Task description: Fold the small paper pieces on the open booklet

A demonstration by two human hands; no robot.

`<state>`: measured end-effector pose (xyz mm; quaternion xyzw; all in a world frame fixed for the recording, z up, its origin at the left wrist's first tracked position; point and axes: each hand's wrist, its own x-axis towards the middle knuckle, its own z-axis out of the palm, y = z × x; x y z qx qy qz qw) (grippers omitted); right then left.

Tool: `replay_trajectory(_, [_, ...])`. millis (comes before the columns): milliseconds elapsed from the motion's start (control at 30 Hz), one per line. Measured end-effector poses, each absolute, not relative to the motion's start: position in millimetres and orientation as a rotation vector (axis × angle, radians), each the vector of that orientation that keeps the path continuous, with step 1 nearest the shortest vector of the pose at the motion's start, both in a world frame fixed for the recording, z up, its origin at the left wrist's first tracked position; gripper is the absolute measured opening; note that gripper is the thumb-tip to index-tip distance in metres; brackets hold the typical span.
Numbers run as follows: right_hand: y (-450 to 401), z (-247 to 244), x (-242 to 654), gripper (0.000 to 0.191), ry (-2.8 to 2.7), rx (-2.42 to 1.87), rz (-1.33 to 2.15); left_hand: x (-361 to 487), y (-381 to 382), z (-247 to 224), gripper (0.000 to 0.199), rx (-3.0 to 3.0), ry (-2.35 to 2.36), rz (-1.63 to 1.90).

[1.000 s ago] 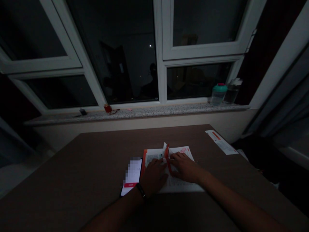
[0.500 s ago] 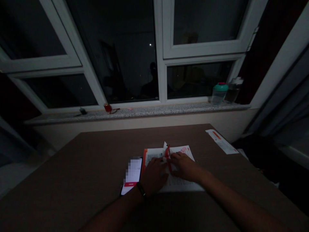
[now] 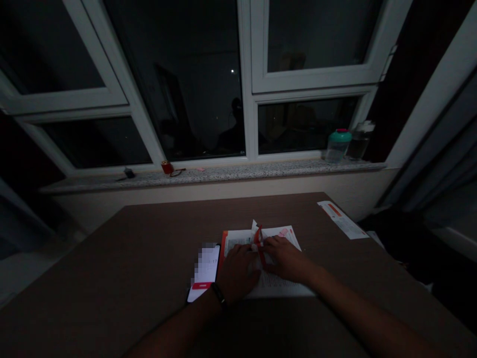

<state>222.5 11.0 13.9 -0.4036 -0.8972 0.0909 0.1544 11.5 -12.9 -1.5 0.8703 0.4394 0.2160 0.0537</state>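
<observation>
My left hand (image 3: 237, 273), with a black band on the wrist, and my right hand (image 3: 285, 258) rest on a white printed document (image 3: 278, 286) with a red edge. Their fingertips meet from both sides at a narrow red strip (image 3: 259, 243), beside a raised piece of white paper (image 3: 254, 229). Both hands seem to pinch the strip, though its lower part is partly hidden. A smartphone (image 3: 204, 273), its lit screen showing a red button, lies against my left hand.
The dark brown table (image 3: 112, 268) has a loose printed slip (image 3: 342, 220) at its far right. Beyond it, a stone windowsill (image 3: 223, 174) holds several small items, including a teal-lidded plastic container (image 3: 337, 146) and a clear bottle (image 3: 358, 141). Dark window panes rise behind.
The red strip and raised paper shift slightly between my fingers. My hands stay nearly in place, and the document and phone do not visibly move.
</observation>
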Motion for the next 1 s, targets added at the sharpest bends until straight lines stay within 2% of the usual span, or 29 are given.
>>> replay_trajectory(300, [15.2, 1.1, 218.4, 0.037, -2.540, -1.145, 0.117, 17.3, -20.2, 9.6, 0.019, 2.764, 1.287, 0.532])
replay_trajectory(433, [16.6, 0.5, 218.2, 0.040, -2.570, -1.156, 0.119, 18.9, -20.9, 10.8, 0.010, 2.686, 1.349, 0.665])
replay_trajectory(567, [18.5, 0.7, 217.6, 0.039, -2.560, -1.129, 0.147, 17.5, -19.0, 9.5, 0.010, 2.573, 1.536, 0.807])
replay_trajectory(700, [19.6, 0.8, 216.4, 0.033, -2.543, -1.098, 0.178, 14.8, -17.0, 6.6, 0.014, 2.607, 1.548, 0.696])
replay_trajectory(867, [18.5, -0.7, 215.2, 0.037, -2.486, -1.087, 0.201, 14.3, -16.6, 4.9, 0.012, 2.695, 1.490, 0.621])
replay_trajectory(1000, [17.3, -0.2, 213.7, 0.033, -2.428, -1.144, 0.169, 16.5, -17.9, 7.6, 0.012, 2.743, 1.434, 0.574])
